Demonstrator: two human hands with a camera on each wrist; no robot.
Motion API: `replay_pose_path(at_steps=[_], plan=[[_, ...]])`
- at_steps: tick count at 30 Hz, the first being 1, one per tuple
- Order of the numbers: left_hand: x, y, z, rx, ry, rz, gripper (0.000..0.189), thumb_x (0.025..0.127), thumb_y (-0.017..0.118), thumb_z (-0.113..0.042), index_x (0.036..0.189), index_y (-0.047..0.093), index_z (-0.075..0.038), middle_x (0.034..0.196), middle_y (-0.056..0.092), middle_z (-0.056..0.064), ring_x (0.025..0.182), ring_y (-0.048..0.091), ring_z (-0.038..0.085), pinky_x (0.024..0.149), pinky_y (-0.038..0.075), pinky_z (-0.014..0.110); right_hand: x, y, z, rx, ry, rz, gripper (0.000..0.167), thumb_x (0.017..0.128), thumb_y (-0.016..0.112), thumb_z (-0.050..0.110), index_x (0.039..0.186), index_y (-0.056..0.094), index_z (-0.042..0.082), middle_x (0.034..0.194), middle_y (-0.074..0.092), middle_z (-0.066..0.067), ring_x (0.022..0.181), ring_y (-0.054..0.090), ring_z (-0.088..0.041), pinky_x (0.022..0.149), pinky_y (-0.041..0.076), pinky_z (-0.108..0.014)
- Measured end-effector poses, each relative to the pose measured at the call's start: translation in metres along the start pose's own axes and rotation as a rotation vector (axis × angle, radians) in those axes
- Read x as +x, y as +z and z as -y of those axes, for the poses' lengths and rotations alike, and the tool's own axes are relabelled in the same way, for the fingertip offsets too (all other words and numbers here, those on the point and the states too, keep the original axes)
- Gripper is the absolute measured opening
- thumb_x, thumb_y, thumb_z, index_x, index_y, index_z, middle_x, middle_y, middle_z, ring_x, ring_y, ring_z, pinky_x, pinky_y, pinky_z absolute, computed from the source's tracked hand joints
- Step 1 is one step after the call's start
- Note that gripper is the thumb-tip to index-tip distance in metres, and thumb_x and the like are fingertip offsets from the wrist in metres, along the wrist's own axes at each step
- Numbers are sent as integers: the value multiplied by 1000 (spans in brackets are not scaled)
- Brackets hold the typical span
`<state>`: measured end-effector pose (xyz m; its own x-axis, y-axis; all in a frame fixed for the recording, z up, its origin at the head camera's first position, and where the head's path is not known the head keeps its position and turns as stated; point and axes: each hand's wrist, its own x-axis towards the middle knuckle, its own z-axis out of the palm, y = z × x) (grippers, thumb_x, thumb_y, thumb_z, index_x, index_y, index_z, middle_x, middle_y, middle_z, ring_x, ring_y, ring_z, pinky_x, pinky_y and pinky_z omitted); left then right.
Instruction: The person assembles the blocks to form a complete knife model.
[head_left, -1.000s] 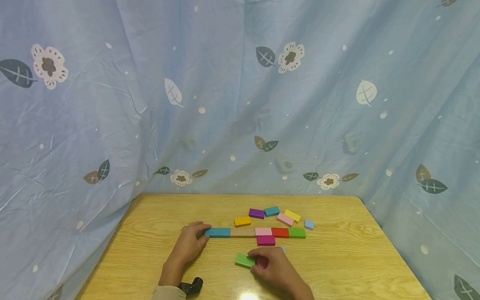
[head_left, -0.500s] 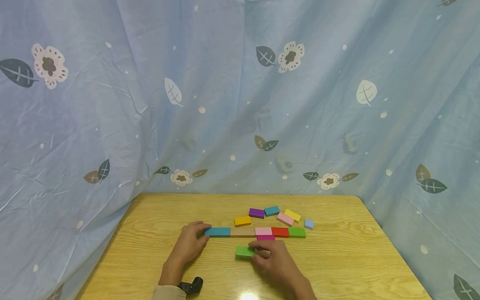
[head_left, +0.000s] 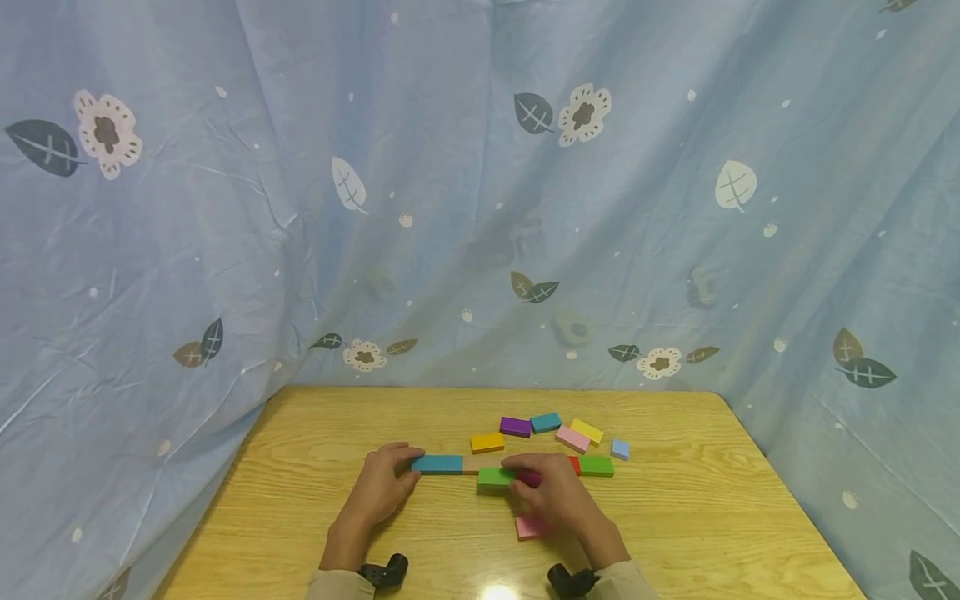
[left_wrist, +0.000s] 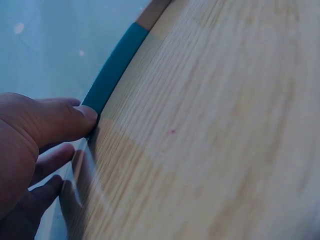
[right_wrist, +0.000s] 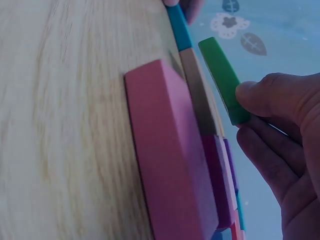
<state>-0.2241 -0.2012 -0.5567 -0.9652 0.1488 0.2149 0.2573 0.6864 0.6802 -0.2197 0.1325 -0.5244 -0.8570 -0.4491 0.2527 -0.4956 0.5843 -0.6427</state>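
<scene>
My left hand [head_left: 378, 483] holds the outer end of a blue block [head_left: 438, 465], thumb on the near side. This block starts a straight row that runs on with a tan block [head_left: 476, 462], a red one [head_left: 574, 463] and a green end block [head_left: 597, 466]. My right hand [head_left: 557, 492] pinches a loose green block [head_left: 493, 479] by its right end. In the right wrist view that green block [right_wrist: 220, 75] is raised above the tan block [right_wrist: 199, 90]. A magenta block [right_wrist: 217, 185] lies against the row's near side. The right hand hides the row's middle in the head view.
Behind the row lie an orange block [head_left: 487, 443], a purple one [head_left: 515, 427], a second blue one [head_left: 545, 423], a yellow one [head_left: 587, 431], a pink one [head_left: 573, 439] and a small light-blue one [head_left: 620, 449]. Another pink block [head_left: 531, 527] lies nearer the person.
My right hand has lifted the loose green block and carried it forward, away from the person, up to the row. The near pink block has come into sight. My left hand stays put.
</scene>
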Motion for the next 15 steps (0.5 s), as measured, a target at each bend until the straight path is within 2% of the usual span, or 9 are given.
replay_pose_path(at_steps=[9,15], plan=[[0,0,0,-4,-8,-3,34,96,81,-2,129,80,-9,144,69,24,141,59,51,116,50,71,5,4,-7,-44,-13,38,30,98,83,11,127,82,11,125,82,0,119,76,-22,104,64,-47],[-1,0,0,-9,-5,-3,34,96,81,-2,130,80,-9,145,68,24,140,59,52,115,50,71,5,6,-9,-64,-41,21,28,97,83,9,125,83,11,123,83,0,115,77,-18,101,66,-43]])
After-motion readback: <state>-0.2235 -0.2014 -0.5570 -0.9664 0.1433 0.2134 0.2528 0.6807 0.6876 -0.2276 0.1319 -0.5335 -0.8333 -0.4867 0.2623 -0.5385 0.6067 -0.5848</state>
